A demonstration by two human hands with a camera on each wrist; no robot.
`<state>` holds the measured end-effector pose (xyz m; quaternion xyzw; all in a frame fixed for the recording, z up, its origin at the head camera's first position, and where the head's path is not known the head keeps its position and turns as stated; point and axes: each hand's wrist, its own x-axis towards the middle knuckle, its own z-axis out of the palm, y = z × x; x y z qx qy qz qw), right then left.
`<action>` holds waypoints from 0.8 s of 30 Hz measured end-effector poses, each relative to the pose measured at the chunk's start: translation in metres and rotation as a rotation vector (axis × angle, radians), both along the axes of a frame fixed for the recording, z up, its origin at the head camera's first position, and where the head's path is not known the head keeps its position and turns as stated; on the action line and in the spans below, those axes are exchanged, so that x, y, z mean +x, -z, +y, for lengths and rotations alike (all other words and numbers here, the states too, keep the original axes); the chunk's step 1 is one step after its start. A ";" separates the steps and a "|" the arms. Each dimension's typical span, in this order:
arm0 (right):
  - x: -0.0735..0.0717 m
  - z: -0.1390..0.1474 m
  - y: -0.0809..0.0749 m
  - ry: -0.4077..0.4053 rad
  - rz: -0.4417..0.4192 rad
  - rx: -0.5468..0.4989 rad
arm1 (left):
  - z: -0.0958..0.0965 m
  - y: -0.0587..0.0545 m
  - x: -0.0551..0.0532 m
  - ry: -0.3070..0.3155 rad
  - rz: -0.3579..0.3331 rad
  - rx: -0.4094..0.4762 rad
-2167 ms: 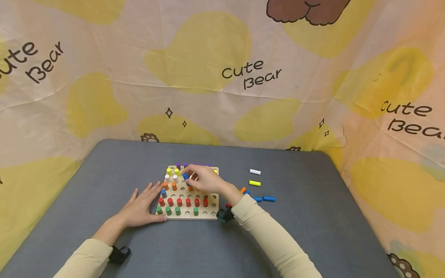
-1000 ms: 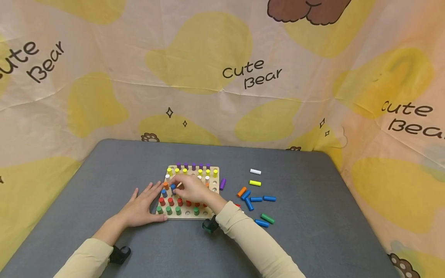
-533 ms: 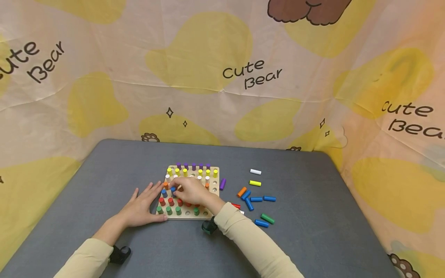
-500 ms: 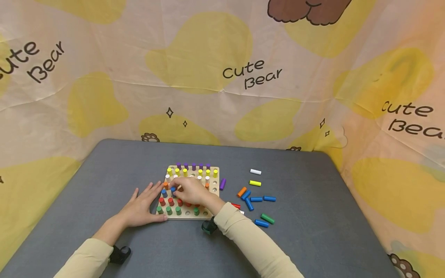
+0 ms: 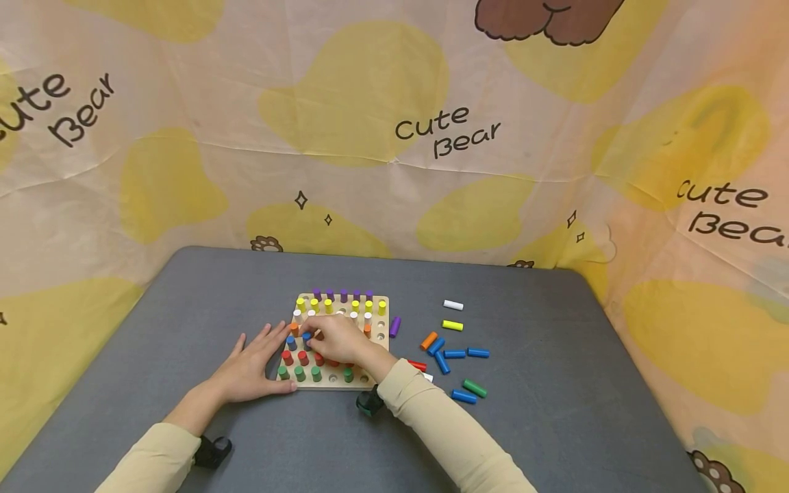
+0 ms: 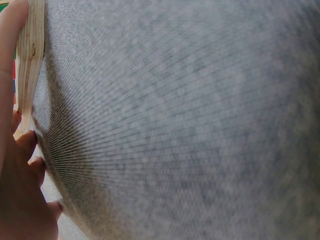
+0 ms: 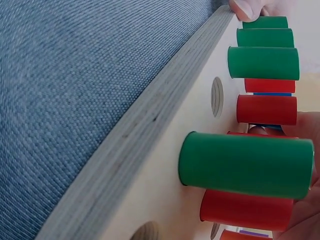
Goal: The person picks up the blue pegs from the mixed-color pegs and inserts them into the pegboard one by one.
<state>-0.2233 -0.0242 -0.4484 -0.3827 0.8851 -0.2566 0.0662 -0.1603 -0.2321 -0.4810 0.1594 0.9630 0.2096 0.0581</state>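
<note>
A wooden pegboard [image 5: 339, 385] lies on the table, with rows of coloured pegs standing in its holes. My right hand [image 5: 337, 337] reaches over the middle of it and pinches a blue peg [image 5: 307, 337], upright in the second place of the blue row. Just left of that stands another blue peg [image 5: 292, 342]. Fingers spread, my left hand [image 5: 249, 370] lies along the board's left side, its thumb at the near left corner. From the right wrist, a green peg [image 7: 247, 165] fills the foreground, and the right hand shows partly behind the pegs.
Loose pegs lie right of the board: a purple peg [image 5: 395, 326], a white peg [image 5: 453, 305], a yellow peg [image 5: 453, 325], an orange peg [image 5: 429, 340], a green peg [image 5: 474, 387], a red peg [image 5: 418, 365] and several blue ones. A printed cloth [image 5: 345, 205] hangs behind the table [image 5: 555, 383].
My right hand has carried the blue peg left and toward me, down into the blue row. For the last second it has stayed there almost still. The left hand has not moved.
</note>
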 end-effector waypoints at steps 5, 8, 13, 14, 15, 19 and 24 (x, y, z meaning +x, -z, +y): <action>0.000 0.000 0.000 0.001 0.007 0.005 | 0.000 0.000 0.000 -0.001 0.001 0.000; 0.000 -0.001 -0.001 0.001 0.007 0.014 | 0.000 0.000 0.000 -0.001 0.001 0.001; 0.001 -0.001 -0.003 -0.003 0.005 0.029 | 0.000 0.000 0.001 -0.002 0.001 0.002; 0.001 -0.001 -0.003 -0.004 0.005 0.029 | 0.000 -0.001 0.001 -0.002 0.001 0.002; 0.002 -0.001 -0.003 -0.007 0.008 0.033 | 0.000 -0.001 0.001 -0.002 0.002 0.001; 0.002 0.000 -0.002 -0.016 0.021 0.041 | 0.000 0.000 0.001 -0.003 0.005 0.002; 0.001 0.001 -0.001 -0.020 0.033 0.044 | 0.000 0.000 0.001 -0.002 0.008 0.004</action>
